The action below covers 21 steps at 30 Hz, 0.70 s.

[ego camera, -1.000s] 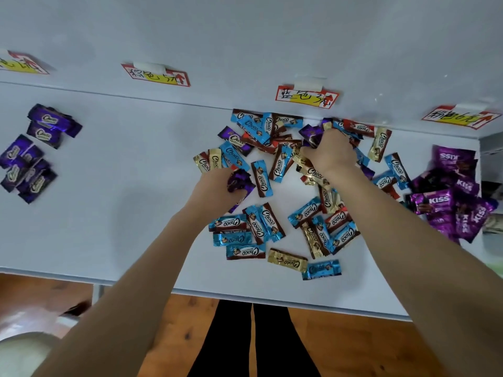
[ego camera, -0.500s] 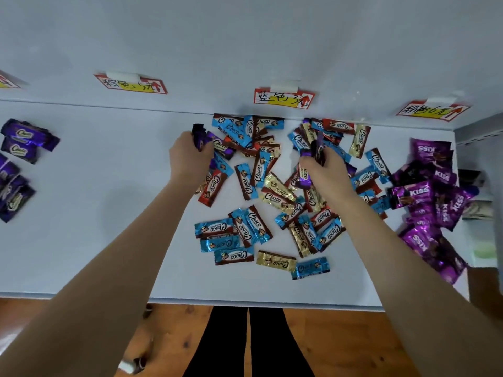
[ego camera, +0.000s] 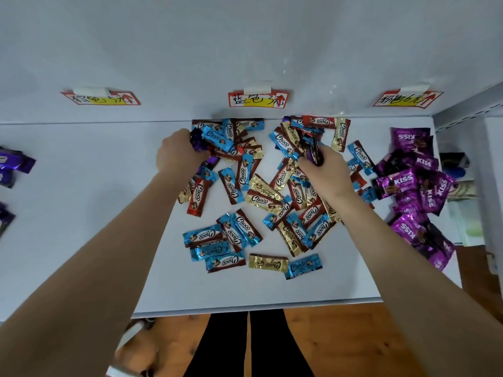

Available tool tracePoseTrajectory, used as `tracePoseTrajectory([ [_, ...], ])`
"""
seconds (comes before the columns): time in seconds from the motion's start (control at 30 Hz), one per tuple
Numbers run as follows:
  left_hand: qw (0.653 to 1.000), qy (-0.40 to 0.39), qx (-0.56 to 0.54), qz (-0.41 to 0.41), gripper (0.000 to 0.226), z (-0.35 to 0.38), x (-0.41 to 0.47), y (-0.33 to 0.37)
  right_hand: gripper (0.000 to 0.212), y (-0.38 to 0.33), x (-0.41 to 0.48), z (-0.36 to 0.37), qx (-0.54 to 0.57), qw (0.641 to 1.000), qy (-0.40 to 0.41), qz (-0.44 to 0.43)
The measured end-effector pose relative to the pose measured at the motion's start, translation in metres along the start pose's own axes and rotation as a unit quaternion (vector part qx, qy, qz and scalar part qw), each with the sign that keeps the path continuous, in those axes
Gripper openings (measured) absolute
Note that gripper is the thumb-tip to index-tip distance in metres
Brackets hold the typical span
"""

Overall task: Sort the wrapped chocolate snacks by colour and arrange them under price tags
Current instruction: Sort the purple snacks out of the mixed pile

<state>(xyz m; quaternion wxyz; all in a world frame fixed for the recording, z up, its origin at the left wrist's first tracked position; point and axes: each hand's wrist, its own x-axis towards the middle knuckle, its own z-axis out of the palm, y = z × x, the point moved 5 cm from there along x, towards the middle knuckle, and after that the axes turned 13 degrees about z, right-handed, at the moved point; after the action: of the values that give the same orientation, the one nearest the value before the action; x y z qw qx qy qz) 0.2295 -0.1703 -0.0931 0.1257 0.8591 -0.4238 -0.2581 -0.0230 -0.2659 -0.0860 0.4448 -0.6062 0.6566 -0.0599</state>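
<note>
A mixed pile of blue, gold and red Choco snacks (ego camera: pixel 255 197) covers the middle of the white shelf (ego camera: pixel 95 213), under the blue price tag (ego camera: pixel 257 99). My left hand (ego camera: pixel 178 152) is at the pile's upper left edge, closed on dark purple snacks (ego camera: pixel 198 141). My right hand (ego camera: pixel 324 170) rests on the pile's right part, fingers closed on a dark purple snack (ego camera: pixel 314 153). Magenta Kiss snacks (ego camera: pixel 413 183) lie grouped at the right under another price tag (ego camera: pixel 407 98). Dark purple snacks (ego camera: pixel 13 164) lie at the far left edge.
A third price tag (ego camera: pixel 102 97) hangs on the back wall at the left, with bare shelf below it. The shelf's front edge (ego camera: pixel 245 308) runs above a wooden floor. A shelf upright (ego camera: pixel 468 104) and boxes (ego camera: pixel 462 191) stand at the far right.
My view has shifted right and closer. My left hand moved up to the pile's upper left with purple snacks. My right hand picked a purple snack from the pile's right part.
</note>
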Motion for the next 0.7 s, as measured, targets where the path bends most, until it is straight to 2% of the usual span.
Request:
tracePoseTrajectory([
  [0.17, 1.0, -0.012, -0.01, 0.007, 0.042, 0.002, -0.002, -0.003, 0.024, -0.018, 0.02, 0.007, -0.126, 0.989, 0.027, -0.074],
  [0.27, 1.0, 0.007, -0.029, 0.002, 0.047, 0.002, -0.005, -0.004, 0.032, -0.026, 0.029, 0.019, -0.223, 0.971, 0.017, -0.088],
  [0.37, 0.999, 0.025, -0.043, -0.002, 0.047, 0.002, -0.008, -0.004, 0.034, -0.028, 0.02, 0.028, -0.273, 0.956, 0.011, -0.106],
  [0.53, 0.995, 0.066, -0.075, 0.009, 0.04, -0.001, -0.014, -0.004, 0.032, -0.023, 0.001, 0.034, -0.238, 0.963, -0.038, -0.117],
  [0.7, 0.984, 0.082, -0.159, 0.0, 0.035, -0.003, -0.021, -0.009, 0.016, -0.027, 0.01, 0.03, -0.177, 0.977, -0.085, -0.086],
])
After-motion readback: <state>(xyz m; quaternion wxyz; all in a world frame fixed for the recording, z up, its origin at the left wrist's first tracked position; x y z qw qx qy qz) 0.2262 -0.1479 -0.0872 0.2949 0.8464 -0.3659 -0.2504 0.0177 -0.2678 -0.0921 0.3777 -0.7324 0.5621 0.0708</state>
